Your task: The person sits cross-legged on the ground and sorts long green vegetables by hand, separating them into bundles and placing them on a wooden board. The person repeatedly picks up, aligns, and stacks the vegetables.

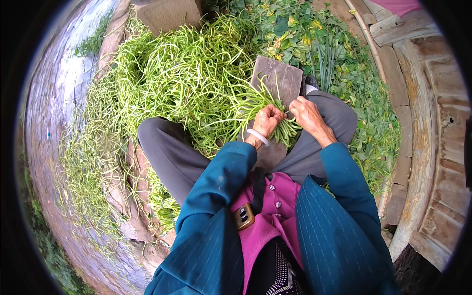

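A bundle of long green plant stalks [258,101] lies across a worn wooden board [276,72] between my bent knees. The stalks fan out to the far left, and their cut ends [285,132] point toward me. My left hand [267,120], with a pale bangle at the wrist, is closed at the bundle's narrow middle. Just right of it, my right hand [306,113] pinches a thin strand at the bundle. The strand runs between both hands' fingertips; its material is too small to make out.
A big heap of loose stalks [177,81] spreads to the left, with thinner ones trailing over the stone edge [121,206]. Green and yellowing leaves [354,99] cover the ground at right, near long blue-green leaves [326,66]. Further stand a block [169,14] and timber planks [450,143].
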{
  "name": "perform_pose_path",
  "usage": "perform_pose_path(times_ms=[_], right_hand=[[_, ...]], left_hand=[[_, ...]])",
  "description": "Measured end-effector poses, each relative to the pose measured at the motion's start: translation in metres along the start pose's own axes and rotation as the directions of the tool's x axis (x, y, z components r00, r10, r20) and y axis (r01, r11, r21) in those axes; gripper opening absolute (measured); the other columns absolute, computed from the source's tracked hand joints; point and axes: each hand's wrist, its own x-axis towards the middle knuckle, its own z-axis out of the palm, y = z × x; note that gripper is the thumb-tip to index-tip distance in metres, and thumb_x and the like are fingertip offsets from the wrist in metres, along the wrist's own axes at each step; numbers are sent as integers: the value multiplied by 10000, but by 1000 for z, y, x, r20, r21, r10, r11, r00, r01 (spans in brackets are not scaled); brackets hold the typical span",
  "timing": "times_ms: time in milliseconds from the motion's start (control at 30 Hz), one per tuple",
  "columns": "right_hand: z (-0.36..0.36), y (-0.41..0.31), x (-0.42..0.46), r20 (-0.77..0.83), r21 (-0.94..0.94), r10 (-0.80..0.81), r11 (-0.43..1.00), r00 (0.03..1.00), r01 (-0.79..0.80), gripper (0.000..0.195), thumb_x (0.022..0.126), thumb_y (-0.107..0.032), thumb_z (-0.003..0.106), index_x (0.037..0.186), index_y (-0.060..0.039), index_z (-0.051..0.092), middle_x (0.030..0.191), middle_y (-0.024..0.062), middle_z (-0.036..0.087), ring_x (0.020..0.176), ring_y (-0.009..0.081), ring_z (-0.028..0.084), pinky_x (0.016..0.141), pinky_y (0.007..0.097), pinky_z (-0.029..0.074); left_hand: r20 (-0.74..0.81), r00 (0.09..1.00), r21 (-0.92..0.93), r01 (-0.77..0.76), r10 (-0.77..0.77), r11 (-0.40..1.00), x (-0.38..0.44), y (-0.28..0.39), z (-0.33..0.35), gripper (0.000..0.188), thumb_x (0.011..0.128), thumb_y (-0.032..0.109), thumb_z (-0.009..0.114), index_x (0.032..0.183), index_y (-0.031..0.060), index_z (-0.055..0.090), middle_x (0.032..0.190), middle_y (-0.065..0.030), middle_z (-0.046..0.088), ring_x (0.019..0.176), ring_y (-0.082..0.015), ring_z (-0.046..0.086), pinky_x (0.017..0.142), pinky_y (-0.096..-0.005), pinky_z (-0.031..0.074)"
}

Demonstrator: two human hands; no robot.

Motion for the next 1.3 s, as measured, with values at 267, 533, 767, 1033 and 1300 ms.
perform_pose_path(times_ms=[267,533,767,1033,1300], right_hand=[[-7,-16,-17,201,12,-102,995,974,102,107,786,-99,548,720,-17,564,730,142,518,699,333,548,617,409,445],[-5,7,21,225,399,63,904,972,-151,212,756,-140,561,924,-28,625,850,152,644,778,224,637,675,324,484],[6,12,16,300,391,124,888,946,-241,219,725,-86,552,921,-16,623,851,166,643,815,271,631,722,343,486],[7,17,14,293,284,35,951,955,-122,170,679,-80,583,825,2,615,821,167,582,770,353,573,665,393,459],[19,14,11,144,125,-31,992,989,13,132,674,-97,603,717,17,552,762,172,556,759,356,560,658,411,450]], left_hand=[[-14,994,-91,105,-107,990,3,7,-4,118,655,-108,588,701,-3,556,757,-117,632,688,-160,589,686,-281,485],[-98,995,-64,-17,11,998,5,-6,7,139,639,-108,581,707,9,550,684,-45,596,655,-100,551,621,-231,462],[-178,972,225,-113,155,968,1,-5,18,163,641,-94,544,770,7,546,701,-9,575,646,-75,507,644,-214,437],[-171,937,443,-203,305,873,-8,6,25,192,656,-85,536,820,11,562,712,-63,610,659,-121,572,645,-256,466],[-30,824,722,-374,566,582,-4,3,20,123,686,12,600,796,53,564,724,-124,581,659,-306,576,585,-392,466]])
